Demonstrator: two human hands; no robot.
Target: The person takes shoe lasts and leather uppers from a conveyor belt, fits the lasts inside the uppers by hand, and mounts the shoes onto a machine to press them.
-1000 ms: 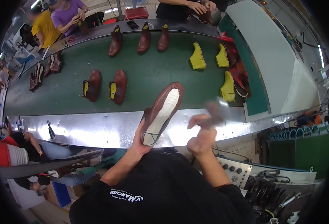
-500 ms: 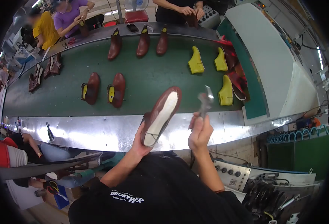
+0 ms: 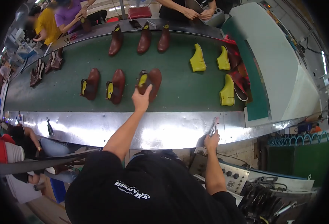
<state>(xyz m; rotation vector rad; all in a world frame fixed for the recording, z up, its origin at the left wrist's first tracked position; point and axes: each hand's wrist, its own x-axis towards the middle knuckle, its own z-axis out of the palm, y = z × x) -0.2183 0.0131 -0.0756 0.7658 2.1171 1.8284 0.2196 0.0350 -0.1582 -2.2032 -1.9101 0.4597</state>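
Observation:
A brown boot (image 3: pixel 155 84) with a yellow patch inside its shaft is at the middle of the green surface (image 3: pixel 179 89). My left hand (image 3: pixel 141 99) grips it by the shaft, with the toe pointing away from me. Two similar brown boots (image 3: pixel 116 86) lie to its left. Over the metal edge (image 3: pixel 164 128), to the right, my right hand (image 3: pixel 212 141) is closed around a metal tool (image 3: pixel 213 126), whose head points away from me; its exact type is unclear.
Three brown boots (image 3: pixel 144 40) stand at the far side. Yellow-green boot forms (image 3: pixel 198 59) and a red cloth (image 3: pixel 243 76) are at the right, near a white machine housing (image 3: pixel 272 63). Dark shoe uppers (image 3: pixel 37 74) lie far left. Co-workers' hands (image 3: pixel 198 14) work across the table.
My left hand has moved forward with the boot, turned it from sole-up and brought it onto the green surface. My right hand has lowered the tool to the metal edge.

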